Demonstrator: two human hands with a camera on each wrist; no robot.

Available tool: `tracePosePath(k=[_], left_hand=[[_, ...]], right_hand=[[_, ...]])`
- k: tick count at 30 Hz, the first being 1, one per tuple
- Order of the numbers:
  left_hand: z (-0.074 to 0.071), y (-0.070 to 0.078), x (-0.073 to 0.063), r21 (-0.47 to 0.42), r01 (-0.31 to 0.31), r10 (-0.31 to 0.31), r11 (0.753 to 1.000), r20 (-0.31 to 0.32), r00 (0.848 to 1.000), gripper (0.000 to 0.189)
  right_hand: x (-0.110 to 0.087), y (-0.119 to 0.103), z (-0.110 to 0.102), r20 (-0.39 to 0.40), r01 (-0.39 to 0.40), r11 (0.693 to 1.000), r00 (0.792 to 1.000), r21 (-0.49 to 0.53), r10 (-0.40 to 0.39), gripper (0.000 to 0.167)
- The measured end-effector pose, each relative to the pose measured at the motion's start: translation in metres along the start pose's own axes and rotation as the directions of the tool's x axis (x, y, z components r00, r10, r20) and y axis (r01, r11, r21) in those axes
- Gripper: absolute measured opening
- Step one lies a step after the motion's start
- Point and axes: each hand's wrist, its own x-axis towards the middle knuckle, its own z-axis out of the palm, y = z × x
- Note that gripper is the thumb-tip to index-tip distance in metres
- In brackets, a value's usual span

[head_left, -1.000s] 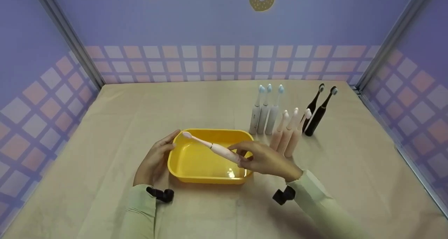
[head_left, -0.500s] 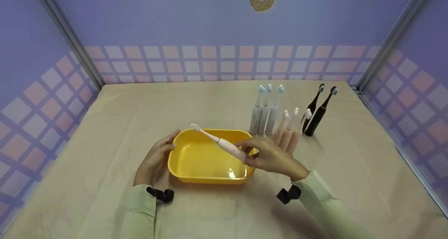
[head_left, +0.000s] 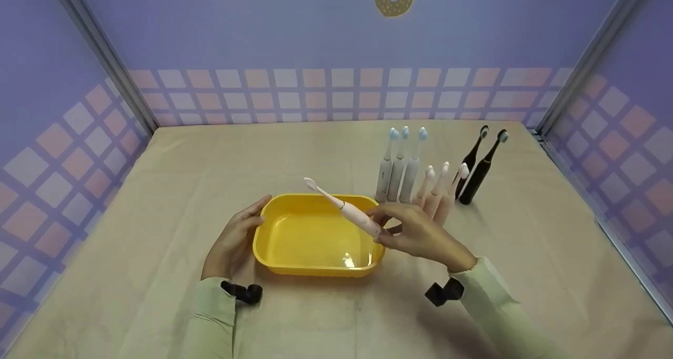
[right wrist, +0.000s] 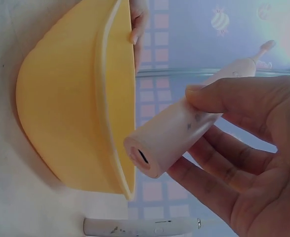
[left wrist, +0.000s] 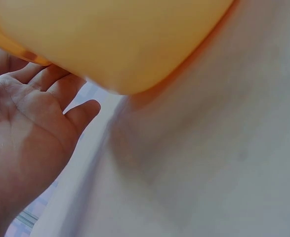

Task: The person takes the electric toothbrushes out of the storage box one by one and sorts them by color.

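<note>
In the head view, a yellow plastic basin (head_left: 315,270) stands on the cloth-covered table. My left hand (head_left: 236,235) holds its left end, thumb at the rim and fingers along the outer wall; the left wrist view shows those fingers (left wrist: 53,81) against the basin (left wrist: 120,44). Over the basin's right side, my right hand (head_left: 415,233) pinches a pale pink electric toothbrush (head_left: 360,218) by the lower handle. Its brush head points up and to the left. In the right wrist view, the thumb lies across the toothbrush handle (right wrist: 169,133), the fingers beneath, and the handle's base faces the camera.
Upright behind my right hand stand three pink electric toothbrushes (head_left: 447,201), partly hidden by it. Three white ones (head_left: 409,177) stand farther back, and two black ones (head_left: 477,177) at the right. Patterned panels (head_left: 336,93) enclose the table's back and sides.
My right hand has moved to the right with the pink toothbrush, whose brush head has shifted right and up past the basin's back rim. My left hand and the basin have stayed put.
</note>
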Motion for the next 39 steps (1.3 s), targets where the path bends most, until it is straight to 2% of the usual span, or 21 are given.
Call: tracePosePath(k=[4,9,16,22,26,29,36,39], left_hand=[[0.0,-0.001,-0.001,-0.01,0.003,-0.003,1.0,-0.005,1.0,0.06],[0.001,0.0,0.0,0.006,-0.007,0.007,1.0,-0.023,1.0,0.059],[0.0,0.001,-0.001,0.003,-0.008,0.008,1.0,0.001,1.0,0.06],[-0.001,-0.001,0.0,-0.001,-0.014,0.014,1.0,0.007,1.0,0.059],[-0.001,-0.001,0.0,0.002,-0.014,0.014,1.0,-0.006,1.0,0.058],[0.0,-0.001,0.0,0.008,-0.005,0.005,1.0,-0.017,1.0,0.058],[0.0,-0.001,-0.001,0.078,0.004,0.0,0.997,-0.046,0.999,0.058],[-0.001,0.0,-0.001,0.088,0.001,0.002,0.996,-0.04,0.999,0.058]], right_hand=[[-0.004,0.004,-0.001,-0.042,0.017,0.999,0.999,0.041,-0.015,0.038],[-0.01,0.011,0.0,-0.137,0.051,0.997,0.99,0.06,-0.043,0.038],[-0.018,0.013,0.0,-0.268,0.064,0.998,0.962,0.02,-0.056,0.042],[-0.024,-0.002,-0.006,-0.337,0.094,0.995,0.937,-0.02,-0.095,0.039],[-0.029,-0.002,-0.009,-0.372,0.11,0.993,0.921,-0.039,-0.117,0.042],[-0.033,0.006,-0.009,-0.398,0.108,0.994,0.91,-0.033,-0.112,0.043],[-0.046,0.039,-0.011,-0.461,0.023,1.0,0.887,0.014,-0.014,0.046],[-0.05,0.044,-0.013,-0.482,0.023,1.0,0.876,0.015,-0.013,0.045]])
